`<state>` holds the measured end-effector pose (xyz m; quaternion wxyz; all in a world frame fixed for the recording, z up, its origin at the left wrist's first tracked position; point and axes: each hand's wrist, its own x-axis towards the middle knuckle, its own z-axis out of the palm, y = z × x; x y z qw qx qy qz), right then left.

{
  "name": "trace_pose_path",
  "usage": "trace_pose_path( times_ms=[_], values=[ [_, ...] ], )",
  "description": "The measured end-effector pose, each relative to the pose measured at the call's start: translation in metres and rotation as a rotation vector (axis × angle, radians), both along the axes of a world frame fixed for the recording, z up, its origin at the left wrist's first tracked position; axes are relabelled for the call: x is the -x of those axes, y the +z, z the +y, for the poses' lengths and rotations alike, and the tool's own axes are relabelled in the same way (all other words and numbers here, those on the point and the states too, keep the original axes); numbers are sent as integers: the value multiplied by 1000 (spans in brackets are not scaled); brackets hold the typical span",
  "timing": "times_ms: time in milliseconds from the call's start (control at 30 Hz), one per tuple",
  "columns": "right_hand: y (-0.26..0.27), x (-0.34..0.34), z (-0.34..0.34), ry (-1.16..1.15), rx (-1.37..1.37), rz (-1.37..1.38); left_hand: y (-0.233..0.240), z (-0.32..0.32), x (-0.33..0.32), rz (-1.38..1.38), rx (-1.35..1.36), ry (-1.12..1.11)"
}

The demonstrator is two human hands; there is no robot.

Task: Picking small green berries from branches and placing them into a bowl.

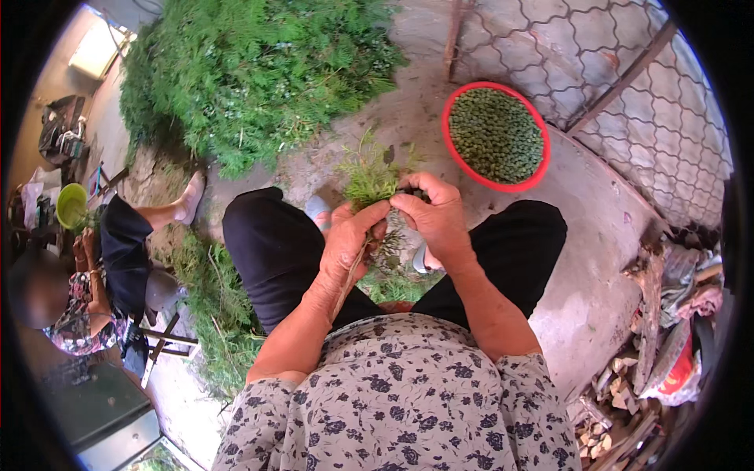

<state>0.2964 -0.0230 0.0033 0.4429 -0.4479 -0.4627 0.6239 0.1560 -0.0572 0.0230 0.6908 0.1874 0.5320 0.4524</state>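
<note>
A green conifer sprig point(371, 179) with flat, scaly foliage is gripped in my left hand point(353, 238), its thin stems trailing back along the wrist. My right hand point(433, 212) touches the sprig, thumb and forefinger pinched beside my left thumb. Small dark bits show under the right fingers; what exactly they are cannot be told. Beyond the right hand stands a round red basin point(546, 154), filled with small green cones or berries point(498, 135). A large heap of cut conifer branches point(265, 70) lies on the floor ahead, to the left.
More branches point(221, 312) lie beside my left knee. At the far left sits another person point(94, 294) near a yellow-green bucket point(72, 206). A wire mesh panel point(595, 65) stands at upper right. Split firewood point(618, 394) and cloth bags point(677, 359) are piled at lower right.
</note>
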Motion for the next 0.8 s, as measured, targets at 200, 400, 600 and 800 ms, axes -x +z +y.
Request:
trace_pose_path(
  times_ms=[200,400,600,800],
  values=[
    [-10,-49,28,-294,186,150,-7,-1,5,15,-94,82],
    [-57,-132,90,-558,321,628,-17,2,7,2,-127,69],
    [-81,-177,145,-669,167,493,-26,5,12,-170,-67,120],
    [-47,-192,162,-695,190,552,-36,7,15,-322,-87,155]
  ],
)
